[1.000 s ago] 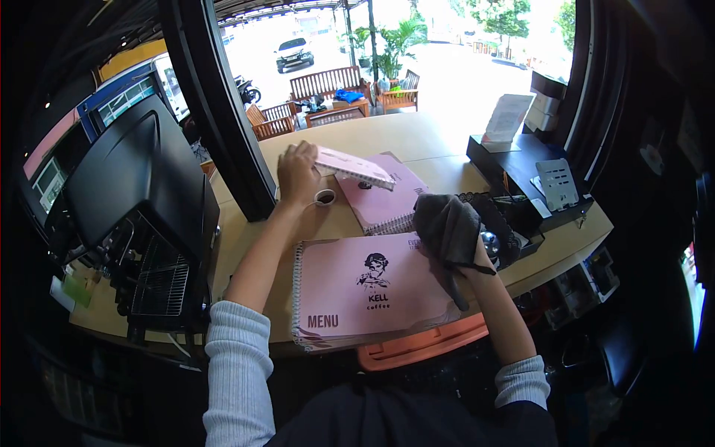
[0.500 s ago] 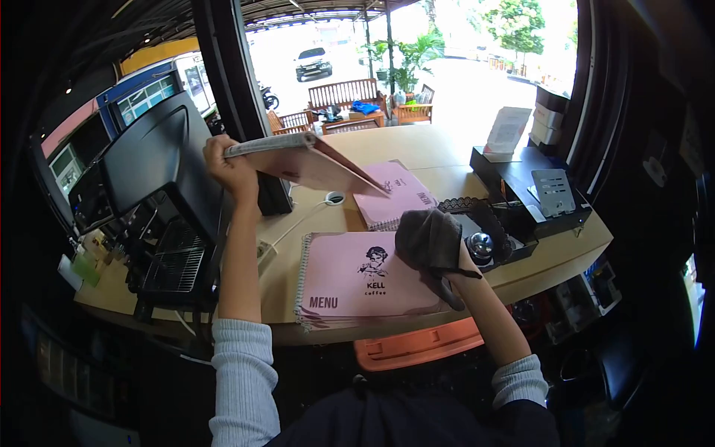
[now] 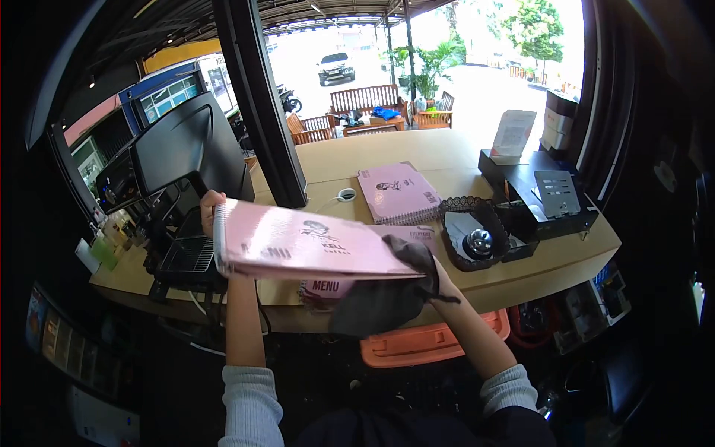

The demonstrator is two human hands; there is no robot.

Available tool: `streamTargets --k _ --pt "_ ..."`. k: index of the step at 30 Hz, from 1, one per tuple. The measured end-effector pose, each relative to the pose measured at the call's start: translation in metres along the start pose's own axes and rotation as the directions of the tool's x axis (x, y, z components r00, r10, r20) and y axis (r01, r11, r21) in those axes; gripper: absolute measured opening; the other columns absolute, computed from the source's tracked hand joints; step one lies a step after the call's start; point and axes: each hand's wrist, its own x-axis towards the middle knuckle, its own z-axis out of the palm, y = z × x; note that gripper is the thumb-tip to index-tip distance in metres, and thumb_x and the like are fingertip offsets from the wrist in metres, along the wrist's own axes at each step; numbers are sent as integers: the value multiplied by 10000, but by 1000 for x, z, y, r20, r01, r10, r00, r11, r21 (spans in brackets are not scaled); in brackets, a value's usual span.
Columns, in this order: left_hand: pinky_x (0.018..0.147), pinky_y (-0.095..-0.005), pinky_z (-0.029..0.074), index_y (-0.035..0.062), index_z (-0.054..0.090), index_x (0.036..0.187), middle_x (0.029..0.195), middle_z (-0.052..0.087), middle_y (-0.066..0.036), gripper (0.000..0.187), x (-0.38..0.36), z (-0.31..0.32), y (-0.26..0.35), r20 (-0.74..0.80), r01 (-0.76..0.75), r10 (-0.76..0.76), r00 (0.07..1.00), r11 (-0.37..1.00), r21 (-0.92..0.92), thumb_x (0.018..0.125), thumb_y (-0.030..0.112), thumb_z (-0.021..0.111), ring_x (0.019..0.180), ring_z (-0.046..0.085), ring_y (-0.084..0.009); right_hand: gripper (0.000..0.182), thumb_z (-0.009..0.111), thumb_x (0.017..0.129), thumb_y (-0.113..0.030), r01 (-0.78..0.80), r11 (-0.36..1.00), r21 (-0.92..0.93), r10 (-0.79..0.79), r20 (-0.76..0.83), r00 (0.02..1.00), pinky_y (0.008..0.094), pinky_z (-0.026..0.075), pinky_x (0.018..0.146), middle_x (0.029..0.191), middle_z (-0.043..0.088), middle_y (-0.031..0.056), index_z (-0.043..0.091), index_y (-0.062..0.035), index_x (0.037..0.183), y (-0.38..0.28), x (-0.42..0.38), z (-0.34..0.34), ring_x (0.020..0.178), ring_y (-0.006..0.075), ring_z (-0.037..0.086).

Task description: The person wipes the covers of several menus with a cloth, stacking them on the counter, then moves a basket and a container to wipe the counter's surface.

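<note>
My left hand (image 3: pixel 211 211) grips the spiral-bound left edge of a pink menu (image 3: pixel 313 242), which hangs tilted above the counter with its cover facing up. At the menu's right edge is my right hand (image 3: pixel 424 268), wrapped in a dark cloth (image 3: pixel 380 305); the cloth and menu hide its fingers. Part of the cloth droops below the menu. Beneath the raised menu, a lower menu stack (image 3: pixel 325 286) shows at its edges. Farther back lies another stack of pink menus (image 3: pixel 398 192).
A black lacy tray (image 3: pixel 468 262) holds a silver bell (image 3: pixel 477 242) on the right. Behind it stands a black organizer (image 3: pixel 514 175) with a sign (image 3: pixel 513 134). A monitor (image 3: pixel 182 149) is at left, near a dark post (image 3: pixel 261 104) and a tape roll (image 3: pixel 347 194).
The held menu has come down, its cover now facing up. My right hand with the cloth has moved from the lower stack to the held menu's right edge. The view has shifted slightly.
</note>
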Motion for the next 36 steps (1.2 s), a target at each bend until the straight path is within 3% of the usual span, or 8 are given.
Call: streamTargets --k 2,9,22,25,27,29,32,36 --pt "825 -263 460 51 538 782 772 521 -54 207 -14 18 45 44 289 -287 957 928 -236 928 165 446 752 527 -116 439 511 842 -59 -303 150 941 629 145 764 279 506 804 1140 548 64 437 -30 1274 -29 -11 -3 896 175 602" --pt "802 -292 489 38 572 876 832 578 -76 230 -35 42 101 342 807 -837 427 183 -562 932 226 453 801 579 -146 639 485 746 -58 -248 455 855 654 -132 745 304 332 1005 1328 392 112 307 -14 1357 -75 -37 -36 1206 214 407" --pt "761 -319 518 9 516 1128 994 608 -100 435 -72 -57 113 443 881 -879 177 -58 -469 923 386 442 881 615 -198 436 392 947 -313 -172 614 770 686 -413 599 313 445 884 1108 536 46 392 -24 1275 -95 -83 -1 1030 158 527" --pt "876 -367 465 2 431 1239 1143 547 -132 520 -92 -80 126 463 845 -852 246 -45 -532 930 419 398 1034 554 -238 411 466 917 -206 -238 728 643 615 -459 641 292 463 842 1087 541 68 388 -4 1266 -166 -63 -3 978 155 545" --pt "969 -400 390 -2 346 1311 1271 461 -149 575 -99 -75 142 439 854 -820 367 110 -509 935 433 371 1158 468 -258 470 573 823 -99 -761 550 -344 705 -298 644 270 470 802 1080 539 109 396 17 1243 -186 -47 7 946 165 551" --pt "979 -397 378 -1 339 1316 1284 448 -146 575 -119 -63 143 512 846 -786 347 27 -532 936 430 372 1169 457 -255 344 602 643 -97 -71 968 -242 -14 -332 943 440 364 874 1084 501 186 561 33 959 -127 -65 72 1005 346 484" --pt "996 -383 357 5 324 1327 1306 427 -131 563 -130 -32 171 571 861 -755 323 -16 -508 941 412 378 1184 439 -242 733 681 616 -252 109 608 -786 124 230 965 553 167 1024 1392 278 208 435 -66 1281 -211 -22 145 1303 377 225" --pt "955 -356 395 1 328 1305 1252 453 -131 530 -140 -47 180 516 889 -755 404 192 -416 944 381 402 1146 467 -215 731 622 722 -277 -142 736 -662 6 -203 979 577 124 1046 1422 189 234 313 -91 1358 -160 9 118 1340 422 83"
